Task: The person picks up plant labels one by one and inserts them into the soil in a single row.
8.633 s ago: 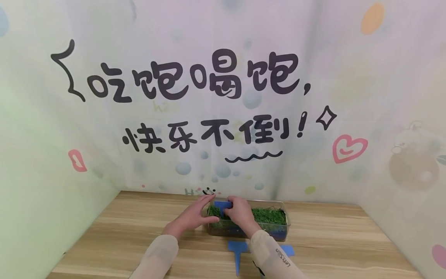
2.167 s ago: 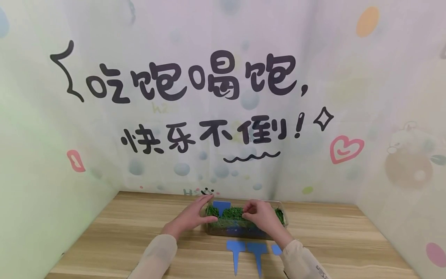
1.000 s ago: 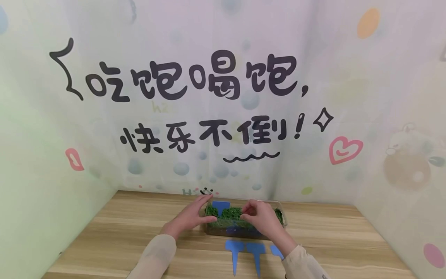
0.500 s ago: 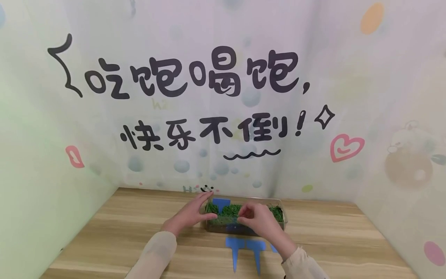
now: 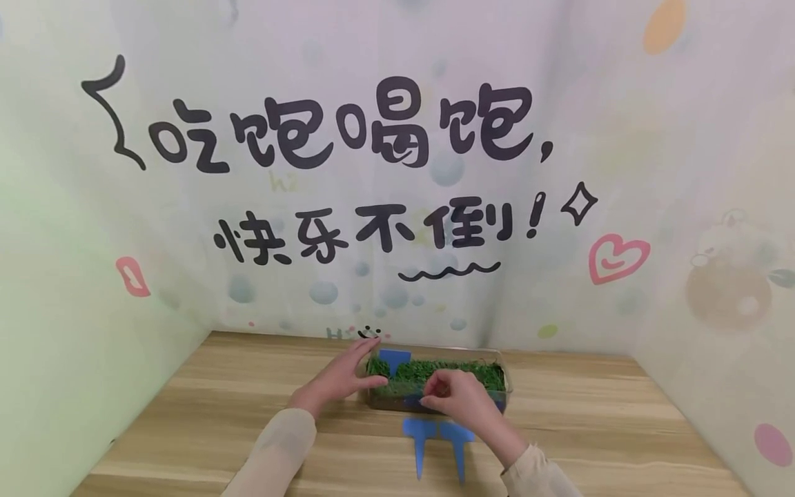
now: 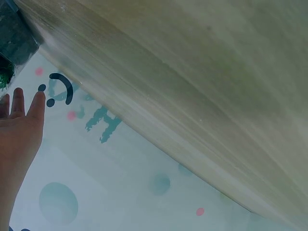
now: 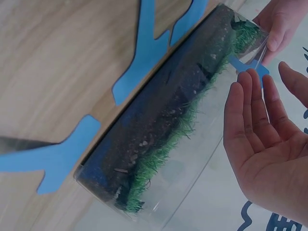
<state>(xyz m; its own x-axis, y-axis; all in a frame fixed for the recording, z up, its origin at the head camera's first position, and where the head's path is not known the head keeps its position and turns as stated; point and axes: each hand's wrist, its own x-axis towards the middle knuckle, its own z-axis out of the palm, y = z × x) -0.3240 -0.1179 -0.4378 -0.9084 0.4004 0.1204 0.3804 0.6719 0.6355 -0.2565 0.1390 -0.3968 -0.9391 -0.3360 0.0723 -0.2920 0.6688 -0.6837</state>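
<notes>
A clear rectangular container [image 5: 388,401] holds dark soil topped with green grass [image 5: 428,369]. Upright in the grass near its left end stands a blue T-shaped plant label [image 5: 395,359]. My left hand [image 5: 335,378] rests at that end, fingers straight and spread from the thumb. Over the front side my right hand [image 5: 467,397] hovers with loosely bent fingers; the right wrist view shows no object in its palm. Two more blue plant labels [image 5: 419,431] lie before the container in the head view. A third label [image 7: 62,156] shows in the right wrist view.
The container and loose labels are on a wood-grain table [image 5: 248,386]. Behind it hangs a pale printed backdrop [image 5: 348,62] with large black characters, close to the container's back. Pale side walls flank the table.
Earlier, my right hand gripped the label at the left; that label now stands free. The right hand has since shifted right, then lower toward the container's front. My left hand stays at the left end.
</notes>
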